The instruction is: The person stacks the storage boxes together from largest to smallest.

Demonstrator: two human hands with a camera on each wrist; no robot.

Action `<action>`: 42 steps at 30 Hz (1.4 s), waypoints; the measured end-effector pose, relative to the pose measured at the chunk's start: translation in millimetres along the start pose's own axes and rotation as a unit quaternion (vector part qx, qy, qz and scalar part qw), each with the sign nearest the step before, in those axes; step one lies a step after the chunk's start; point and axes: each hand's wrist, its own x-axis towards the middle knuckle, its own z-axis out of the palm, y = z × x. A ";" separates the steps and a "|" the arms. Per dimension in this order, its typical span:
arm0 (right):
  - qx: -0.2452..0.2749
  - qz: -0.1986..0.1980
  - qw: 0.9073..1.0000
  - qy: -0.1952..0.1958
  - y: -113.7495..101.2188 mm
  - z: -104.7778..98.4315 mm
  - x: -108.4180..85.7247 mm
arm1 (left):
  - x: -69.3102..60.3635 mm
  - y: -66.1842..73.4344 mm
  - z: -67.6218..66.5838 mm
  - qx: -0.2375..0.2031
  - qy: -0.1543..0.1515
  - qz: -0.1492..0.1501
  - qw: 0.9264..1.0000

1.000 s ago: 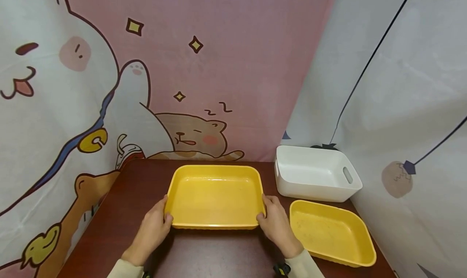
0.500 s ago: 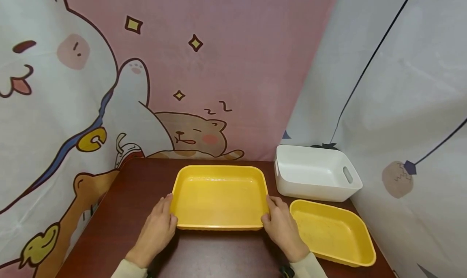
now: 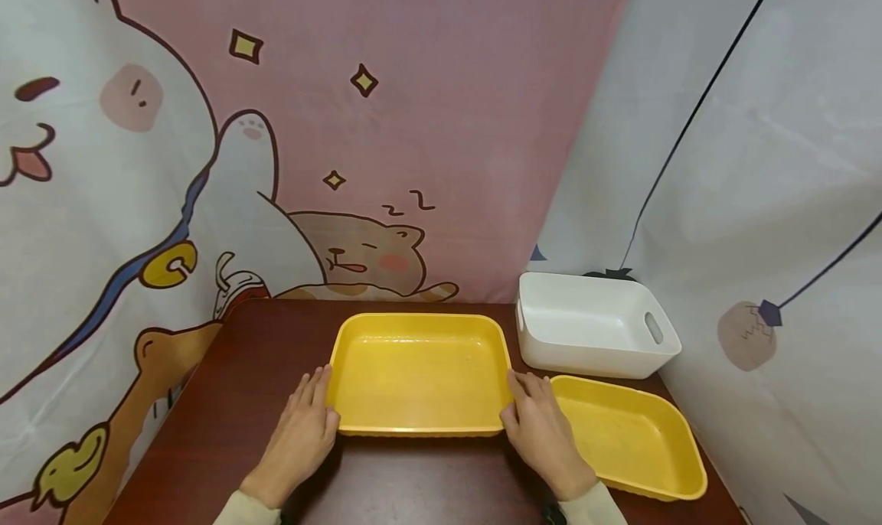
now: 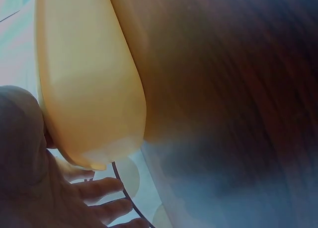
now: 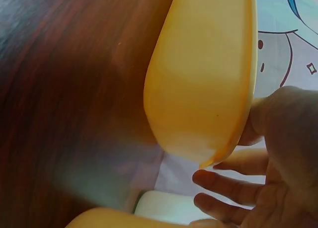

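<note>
A large yellow tray [image 3: 423,387] sits on the dark table in the head view, between my two hands. My left hand [image 3: 292,441] holds its near left corner, with the thumb at the front rim and the forefinger along the side. At the near right corner my right hand [image 3: 544,429] holds the tray in the same way, between thumb and forefinger. In the left wrist view the tray's outer wall [image 4: 92,84] shows, and the other fingers [image 4: 102,188] stretch out away from it. The right wrist view likewise has fingers [image 5: 231,186] reaching past the corner.
A second, smaller yellow tray [image 3: 634,437] lies on the table right beside my right hand. Behind it, in the back right corner, stands a white bin [image 3: 596,326] with handle holes. Printed curtains [image 3: 441,127] border the dark table [image 3: 413,483].
The large tray has moved a little to the right, and both hands have gone with it. My left hand's fingers have straightened somewhat. The small tray and the white bin stay in place.
</note>
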 end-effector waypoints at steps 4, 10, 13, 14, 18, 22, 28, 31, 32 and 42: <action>-0.018 -0.021 1.000 -0.005 5.0 -0.9 -2.9 | -0.4 0.3 -0.8 0.003 -0.014 -0.004 1.000; -0.034 -0.024 0.999 -0.024 9.8 -3.6 -8.8 | -2.2 2.7 -0.6 0.006 -0.029 -0.012 1.000; -0.033 -0.024 0.999 -0.022 12.4 -4.6 -11.9 | -3.1 5.5 -0.3 0.004 -0.033 -0.013 0.999; -0.032 -0.024 0.999 -0.018 13.5 -4.7 -12.9 | -3.2 6.2 0.1 0.002 -0.034 -0.012 0.999; -0.023 -0.022 0.999 -0.006 17.0 -4.0 -15.9 | -3.6 8.0 2.5 0.002 -0.033 -0.012 0.999; -0.019 -0.013 1.000 -0.008 20.4 -2.8 -18.2 | -3.9 9.8 4.4 0.001 -0.030 -0.012 0.999; -0.022 -0.007 1.000 -0.007 24.6 -2.7 -23.5 | -4.9 13.4 5.8 0.004 -0.031 -0.009 0.999; -0.021 -0.006 1.000 -0.007 25.7 -3.1 -25.8 | -5.5 14.7 6.5 0.006 -0.030 -0.007 1.000; -0.021 -0.006 1.000 -0.007 26.1 -3.3 -26.6 | -5.6 15.0 6.9 0.006 -0.028 -0.006 1.000; -0.025 -0.005 1.000 0.000 30.0 -4.6 -31.4 | -5.1 18.0 9.7 0.012 -0.022 0.001 1.000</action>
